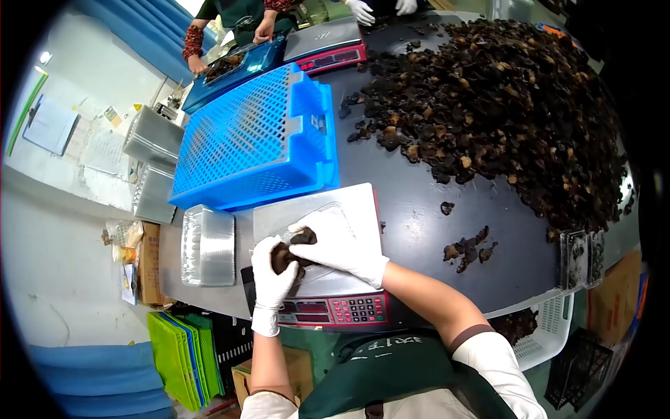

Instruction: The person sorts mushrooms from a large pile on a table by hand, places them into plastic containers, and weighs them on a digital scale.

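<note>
A digital scale (363,209) with a metal plate and red-edged keypad stands at the table's near edge. On its plate lies a clear plastic tray (335,213), partly under my hands. My left hand (272,274), in a white glove, has its fingers wrapped round dark fungus pieces (280,258) above the tray. Close beside it on the right, my right hand (333,246), also gloved, holds a dark fungus piece (304,237) between thumb and fingers.
Left of the scale stands a stack of clear trays (208,246). Behind it is a blue basket (244,140). A large fungus pile (488,105) covers the right side. Across the table, a co-worker's hands (262,31) are at a blue tray (262,61), near another scale (324,42).
</note>
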Demonstrator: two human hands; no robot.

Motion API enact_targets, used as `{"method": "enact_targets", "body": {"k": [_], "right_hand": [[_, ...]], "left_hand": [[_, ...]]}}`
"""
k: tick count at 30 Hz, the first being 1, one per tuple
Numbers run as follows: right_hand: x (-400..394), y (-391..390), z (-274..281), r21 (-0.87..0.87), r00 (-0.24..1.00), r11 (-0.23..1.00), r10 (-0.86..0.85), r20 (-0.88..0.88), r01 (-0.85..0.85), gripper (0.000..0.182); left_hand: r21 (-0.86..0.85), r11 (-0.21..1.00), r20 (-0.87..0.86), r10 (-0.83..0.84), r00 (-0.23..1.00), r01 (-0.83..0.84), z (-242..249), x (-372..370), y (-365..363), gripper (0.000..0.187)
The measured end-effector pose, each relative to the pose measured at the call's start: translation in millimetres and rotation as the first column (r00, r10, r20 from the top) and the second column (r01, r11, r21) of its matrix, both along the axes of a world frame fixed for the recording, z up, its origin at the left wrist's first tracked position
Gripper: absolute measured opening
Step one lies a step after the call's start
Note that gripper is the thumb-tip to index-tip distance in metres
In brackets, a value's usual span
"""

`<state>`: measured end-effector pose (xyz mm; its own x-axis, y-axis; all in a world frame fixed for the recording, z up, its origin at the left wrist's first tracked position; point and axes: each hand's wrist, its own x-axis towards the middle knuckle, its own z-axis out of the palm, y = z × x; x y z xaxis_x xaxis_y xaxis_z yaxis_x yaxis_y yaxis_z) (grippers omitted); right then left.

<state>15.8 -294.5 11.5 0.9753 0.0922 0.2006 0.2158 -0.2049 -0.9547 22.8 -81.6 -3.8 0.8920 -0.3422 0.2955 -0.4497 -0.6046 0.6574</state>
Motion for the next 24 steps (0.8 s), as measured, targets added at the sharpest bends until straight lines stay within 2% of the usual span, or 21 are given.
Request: {"method": "enact_targets", "body": {"k": [1,3,5,6,7,8,9,10,11,12,13,14,15,17,19,21,22,23,24], "right_hand": [[-1,4,-4,-0.269,0.984,0.957,-0.064,0.166,0.107,0.054],[-3,2,-5,-0.157,0.995,0.987,-0.020,0.096,0.035,0.059],[-6,-6,1,-0.046,0.999,0.998,-0.031,-0.014,0.030,0.064],[-9,-14,4,0.057,0.998,0.997,-0.059,-0.020,0.060,0.061],[-12,-22,5,0.258,0.997,0.964,-0.051,-0.066,0.066,0.051],[-26,-36,24,0.413,0.974,0.903,-0.026,-0.226,0.119,0.040],[-36,-57,29,0.347,0.970,0.923,-0.089,-0.225,0.165,0.035],[-49,-76,28,0.397,0.950,0.891,-0.103,-0.296,0.220,0.033],[-64,-96,22,0.339,0.951,0.900,-0.200,-0.236,0.273,0.030],[-81,-112,29,0.346,0.909,0.852,-0.302,-0.285,0.392,0.027],[-97,-133,18,0.312,0.861,0.814,-0.394,-0.322,0.489,0.026],[-114,-159,-5,0.207,0.824,0.803,-0.509,-0.249,0.559,0.025],[-133,-178,-16,0.226,0.762,0.733,-0.574,-0.300,0.641,0.024],[-174,-213,-46,0.145,0.623,0.614,-0.710,-0.329,0.776,0.024],[-207,-230,-62,-0.069,0.494,0.528,-0.827,-0.269,0.846,0.025],[-223,-229,-75,-0.199,0.449,0.480,-0.875,-0.182,0.854,0.028],[-223,-224,-71,-0.383,0.494,0.475,-0.868,-0.056,0.792,0.038],[-218,-218,-68,-0.555,0.550,0.433,-0.833,0.055,0.711,0.048],[-212,-211,-68,-0.639,0.596,0.410,-0.798,0.094,0.651,0.059]], "left_hand": [[0.140,0.990,0.081,-0.002,0.997,-0.010,13,-4,-6,0.068],[-0.038,0.998,-0.098,-0.057,0.994,0.053,-1,-1,9,0.084],[0.000,0.998,-0.102,-0.055,0.993,0.055,19,-7,4,0.089],[-0.011,0.998,-0.131,-0.062,0.990,0.061,25,-8,6,0.094],[-0.013,0.998,-0.133,-0.056,0.990,0.055,29,-9,9,0.094],[0.032,0.998,-0.088,-0.048,0.995,0.051,32,-10,12,0.096],[0.073,0.996,-0.044,-0.048,0.998,0.051,35,-9,14,0.098],[0.109,0.994,-0.026,0.012,1.000,-0.009,38,-11,17,0.099],[0.056,0.997,-0.028,0.048,0.998,-0.046,40,-14,20,0.095],[0.028,0.997,-0.005,0.079,0.997,-0.079,39,-16,25,0.091],[-0.004,0.994,0.012,0.108,0.994,-0.108,36,-17,28,0.087],[-0.106,0.986,-0.009,0.127,0.992,-0.127,38,-20,26,0.083],[-0.209,0.967,-0.040,0.141,0.989,-0.146,41,-25,22,0.080],[-0.366,0.919,-0.085,0.122,0.989,-0.145,45,-36,9,0.075],[-0.376,0.922,-0.046,0.081,0.996,-0.093,50,-48,-12,0.068],[-0.340,0.939,-0.067,-0.075,0.995,0.048,56,-60,-39,0.061],[-0.325,0.939,-0.070,-0.145,0.987,0.115,57,-66,-58,0.055],[-0.285,0.945,-0.120,-0.201,0.972,0.160,58,-75,-76,0.059],[-0.266,0.936,-0.157,-0.277,0.948,0.230,55,-80,-95,0.058]]}}
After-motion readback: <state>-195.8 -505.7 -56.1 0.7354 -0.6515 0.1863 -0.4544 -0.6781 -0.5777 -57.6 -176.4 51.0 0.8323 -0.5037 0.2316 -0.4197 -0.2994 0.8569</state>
